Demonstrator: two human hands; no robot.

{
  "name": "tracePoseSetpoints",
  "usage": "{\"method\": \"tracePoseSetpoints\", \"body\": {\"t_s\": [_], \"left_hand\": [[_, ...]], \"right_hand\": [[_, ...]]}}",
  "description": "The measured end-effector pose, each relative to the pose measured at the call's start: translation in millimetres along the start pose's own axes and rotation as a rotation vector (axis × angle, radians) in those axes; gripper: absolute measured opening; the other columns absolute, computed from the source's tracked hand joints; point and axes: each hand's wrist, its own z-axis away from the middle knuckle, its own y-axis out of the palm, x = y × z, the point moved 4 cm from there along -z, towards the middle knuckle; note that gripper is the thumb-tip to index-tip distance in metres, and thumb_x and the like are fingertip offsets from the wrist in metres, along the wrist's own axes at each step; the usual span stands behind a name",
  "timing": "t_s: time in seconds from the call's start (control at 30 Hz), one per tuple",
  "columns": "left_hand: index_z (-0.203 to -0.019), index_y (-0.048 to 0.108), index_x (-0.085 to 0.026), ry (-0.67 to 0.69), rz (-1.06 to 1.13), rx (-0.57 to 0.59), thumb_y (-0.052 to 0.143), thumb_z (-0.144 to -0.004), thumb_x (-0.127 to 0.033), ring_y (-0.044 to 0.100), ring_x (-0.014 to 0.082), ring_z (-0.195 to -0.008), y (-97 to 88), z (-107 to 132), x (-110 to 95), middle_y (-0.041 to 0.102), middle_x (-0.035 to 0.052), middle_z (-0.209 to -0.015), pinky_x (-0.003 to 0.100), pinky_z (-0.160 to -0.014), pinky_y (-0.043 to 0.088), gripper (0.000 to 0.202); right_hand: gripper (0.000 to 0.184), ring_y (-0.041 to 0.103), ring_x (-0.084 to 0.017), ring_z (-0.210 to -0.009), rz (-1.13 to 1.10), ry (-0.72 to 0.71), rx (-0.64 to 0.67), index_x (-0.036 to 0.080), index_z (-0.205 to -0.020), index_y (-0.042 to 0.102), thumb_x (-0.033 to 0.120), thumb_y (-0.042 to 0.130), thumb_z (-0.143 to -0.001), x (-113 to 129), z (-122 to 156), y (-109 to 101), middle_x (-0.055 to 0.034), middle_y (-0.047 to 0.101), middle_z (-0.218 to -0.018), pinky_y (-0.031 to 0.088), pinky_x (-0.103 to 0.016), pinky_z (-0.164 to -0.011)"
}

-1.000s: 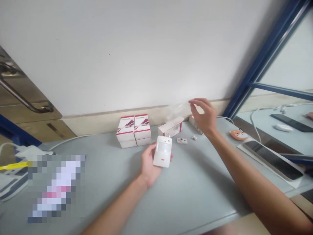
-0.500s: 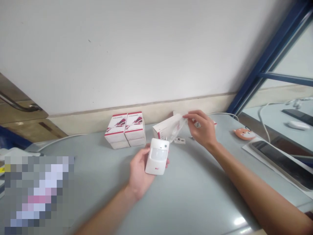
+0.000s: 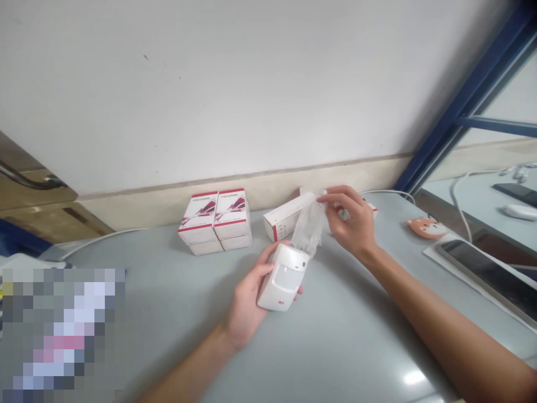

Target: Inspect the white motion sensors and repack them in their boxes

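A white motion sensor [image 3: 284,278] with a pale lens window rests in my left hand [image 3: 247,299], whose fingers wrap round its sides. Its top leans to the right, above the table. My right hand [image 3: 350,221] pinches the upper end of a clear plastic bag [image 3: 308,224] between thumb and fingertips. The bag hangs down to just behind the sensor's top edge; whether the two touch I cannot tell. Behind the bag lies a white and red box [image 3: 282,217] on its side. Another box [image 3: 370,209] is partly hidden by my right hand.
White and red boxes [image 3: 213,221] are stacked by the wall, left of my hands. On the right are an orange animal-faced item [image 3: 427,228] and a dark phone-like device [image 3: 486,268] on white paper. A pixelated patch covers the lower left. A blue frame [image 3: 453,117] borders the right.
The sensor has moved slightly right and down in my left hand and tilted to the right. The plastic bag now hangs more upright from my right hand. The view has shifted a little.
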Motion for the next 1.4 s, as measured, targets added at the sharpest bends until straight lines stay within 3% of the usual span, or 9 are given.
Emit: {"method": "tracePoseSetpoints", "body": {"t_s": [0.37,0.57,0.77,0.93,1.13,1.23,1.3,1.33,1.4], "left_hand": [[-0.153,0.055,-0.018,-0.027,0.0,0.029,0.058,-0.095,-0.039,0.074,0.0302,-0.081,5.9,5.7,-1.8,0.077,0.0131,-0.101,0.038,-0.075,0.051,0.061],[-0.168,0.028,-0.038,-0.035,0.036,0.036,0.055,-0.099,-0.038,0.075,0.0271,-0.079,8.3,5.2,-5.7,0.077,0.0103,-0.115,0.04,-0.077,0.053,0.074],[-0.162,0.034,-0.035,0.0,-0.075,-0.007,0.056,-0.101,-0.044,0.077,0.0279,-0.077,9.3,5.8,-6.5,0.077,0.0123,-0.114,0.038,-0.073,0.054,0.066],[-0.163,0.021,-0.043,0.018,-0.118,-0.048,0.058,-0.102,-0.046,0.078,0.0279,-0.074,7.8,6.6,-7.2,0.078,0.009,-0.114,0.039,-0.073,0.055,0.072],[-0.148,0.051,-0.025,0.004,-0.125,-0.017,0.061,-0.1,-0.047,0.076,0.0264,-0.077,10.5,4.7,-6.4,0.076,0.0132,-0.115,0.034,-0.07,0.054,0.054],[-0.147,0.049,-0.028,0.049,-0.091,-0.034,0.061,-0.1,-0.045,0.078,0.0278,-0.08,7.2,3.3,-9.0,0.076,0.0121,-0.116,0.036,-0.073,0.055,0.052],[-0.149,0.046,-0.03,0.08,-0.073,-0.044,0.062,-0.099,-0.045,0.078,0.0293,-0.082,3.8,3.1,-11.8,0.077,0.0108,-0.113,0.038,-0.074,0.055,0.054],[-0.149,0.046,-0.03,0.095,-0.075,-0.051,0.062,-0.099,-0.045,0.078,0.0298,-0.082,2.1,3.2,-13.3,0.078,0.0102,-0.111,0.039,-0.074,0.056,0.054],[-0.146,0.048,-0.029,0.127,-0.098,-0.065,0.063,-0.098,-0.044,0.078,0.0301,-0.08,-0.8,3.9,-16.3,0.078,0.0094,-0.104,0.04,-0.074,0.056,0.053]], "right_hand": [[0.026,0.071,-0.022,-0.093,0.024,0.029,0.024,0.029,-0.095,0.073,0.011,0.054,-0.093,5.2,2.0,0.4,-0.0065,0.071,-0.102,0.056,-0.034,-0.062],[0.028,0.069,-0.02,-0.086,0.02,-0.025,0.038,0.029,-0.097,0.072,0.009,0.054,-0.092,10.0,3.8,1.6,-0.0062,0.07,-0.101,0.056,-0.035,-0.063],[0.027,0.07,-0.022,-0.092,-0.026,-0.047,0.006,0.029,-0.098,0.071,0.008,0.054,-0.093,14.3,2.7,0.1,-0.0061,0.07,-0.101,0.055,-0.034,-0.062],[0.025,0.072,-0.026,-0.102,-0.001,-0.049,-0.043,0.029,-0.094,0.071,0.01,0.054,-0.094,17.8,2.0,-4.2,-0.0067,0.07,-0.097,0.058,-0.038,-0.065],[0.026,0.072,-0.025,-0.096,-0.043,-0.094,-0.022,0.031,-0.101,0.069,0.01,0.055,-0.094,28.8,2.0,-4.6,-0.0065,0.07,-0.102,0.061,-0.041,-0.069],[0.029,0.065,-0.029,-0.121,-0.041,-0.004,-0.065,0.032,-0.121,0.064,0.019,0.059,-0.095,33.5,1.3,-5.1,-0.0114,0.064,-0.133,0.063,-0.045,-0.08],[0.027,0.062,-0.03,-0.126,-0.075,0.141,-0.107,0.03,-0.123,0.06,0.027,0.062,-0.096,31.1,0.6,-6.3,-0.0123,0.061,-0.135,0.062,-0.046,-0.087],[0.019,0.065,-0.028,-0.117,-0.126,0.233,-0.052,0.028,-0.117,0.06,0.032,0.062,-0.098,28.2,0.5,-4.0,-0.0108,0.065,-0.125,0.061,-0.044,-0.085],[0.019,0.067,-0.021,-0.087,-0.285,0.417,0.271,0.025,-0.097,0.06,0.044,0.058,-0.102,23.2,3.8,9.4,-0.0048,0.068,-0.096,0.058,-0.036,-0.072]]}}
